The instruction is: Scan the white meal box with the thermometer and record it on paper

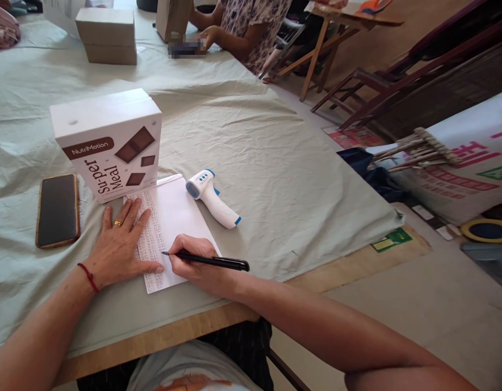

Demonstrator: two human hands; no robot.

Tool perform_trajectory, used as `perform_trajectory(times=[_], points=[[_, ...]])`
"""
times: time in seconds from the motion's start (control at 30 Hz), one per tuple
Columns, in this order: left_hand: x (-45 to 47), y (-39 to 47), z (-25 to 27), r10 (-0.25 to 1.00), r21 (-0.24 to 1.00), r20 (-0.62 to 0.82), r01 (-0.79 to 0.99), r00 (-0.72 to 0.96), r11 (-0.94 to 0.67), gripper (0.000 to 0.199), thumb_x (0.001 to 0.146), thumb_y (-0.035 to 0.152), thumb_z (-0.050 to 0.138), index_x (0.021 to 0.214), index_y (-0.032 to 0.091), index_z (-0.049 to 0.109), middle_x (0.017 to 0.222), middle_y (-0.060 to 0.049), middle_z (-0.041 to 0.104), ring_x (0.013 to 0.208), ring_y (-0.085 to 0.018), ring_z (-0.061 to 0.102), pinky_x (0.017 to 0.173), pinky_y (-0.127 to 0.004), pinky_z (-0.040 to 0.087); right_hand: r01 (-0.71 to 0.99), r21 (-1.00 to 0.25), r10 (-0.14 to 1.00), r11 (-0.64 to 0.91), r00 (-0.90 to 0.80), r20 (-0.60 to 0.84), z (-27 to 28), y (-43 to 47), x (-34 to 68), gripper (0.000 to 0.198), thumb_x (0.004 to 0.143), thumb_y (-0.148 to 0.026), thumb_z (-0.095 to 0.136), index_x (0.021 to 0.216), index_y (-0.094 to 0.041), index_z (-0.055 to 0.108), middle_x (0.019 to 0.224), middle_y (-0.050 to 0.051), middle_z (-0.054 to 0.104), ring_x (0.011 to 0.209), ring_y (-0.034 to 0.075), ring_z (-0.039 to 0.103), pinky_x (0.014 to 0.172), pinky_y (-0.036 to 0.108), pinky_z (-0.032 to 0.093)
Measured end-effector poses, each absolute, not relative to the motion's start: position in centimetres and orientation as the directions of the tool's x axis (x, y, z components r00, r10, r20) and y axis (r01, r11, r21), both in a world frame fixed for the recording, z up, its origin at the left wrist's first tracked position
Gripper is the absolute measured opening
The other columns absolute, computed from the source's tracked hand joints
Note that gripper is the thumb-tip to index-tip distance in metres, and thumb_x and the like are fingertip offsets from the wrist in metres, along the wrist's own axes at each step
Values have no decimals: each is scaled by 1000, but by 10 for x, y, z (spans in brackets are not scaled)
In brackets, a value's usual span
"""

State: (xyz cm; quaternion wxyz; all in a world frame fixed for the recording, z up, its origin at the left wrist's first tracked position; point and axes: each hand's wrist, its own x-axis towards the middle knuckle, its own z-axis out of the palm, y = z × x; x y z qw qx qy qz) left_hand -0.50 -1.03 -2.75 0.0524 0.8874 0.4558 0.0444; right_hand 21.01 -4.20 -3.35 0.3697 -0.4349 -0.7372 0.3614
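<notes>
A black pen (218, 262) is gripped by my right hand (194, 260), its tip on the white sheet of paper (180, 212). Rows of small handwriting run along the left part of the sheet. My left hand (123, 241) lies flat with fingers spread over the sheet's left edge and the cloth. Just beyond those fingers stands a white NutriMotion box (108, 141), close to the paper's far edge. To the right of the sheet lies a white and blue infrared thermometer (214, 200). Left of my left hand rests a smartphone (57, 210), its screen dark.
A pale green cloth (255, 141) covers the table, wrinkled in places. At the far side stand a cardboard box (108, 35) and a taller carton (171, 19). Another person (246, 24) sits there holding a blurred-out object. Wooden chairs (369, 84) and a printed sack (471, 146) are at the right.
</notes>
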Motion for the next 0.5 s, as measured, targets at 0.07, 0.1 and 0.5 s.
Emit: perform_trajectory(times=[0.07,0.1,0.5], points=[[-5,-10,-27,816,126,21,809,577,-575,110,72,78,65,152,9,37,159,-29,27,148,-47,25,115,-73,17,370,-854,905,366,-356,234,-33,-42,210,11,75,-13,50,69,-22,52,60,-4,55,55,9,46,55,23,38],[-4,-10,-26,818,121,12,811,575,-572,110,71,78,65,152,8,37,159,-29,27,148,-47,25,114,-73,17,369,-853,903,369,-358,236,-33,-42,211,11,75,-13,50,68,-22,52,60,-4,55,55,9,45,55,23,38],[-4,-10,-26,815,104,4,811,579,-576,115,70,83,61,151,4,37,159,-30,26,148,-47,25,114,-73,17,256,-943,964,212,-215,159,-37,-38,211,4,77,-20,55,78,-21,59,65,-3,62,57,10,52,54,23,42]])
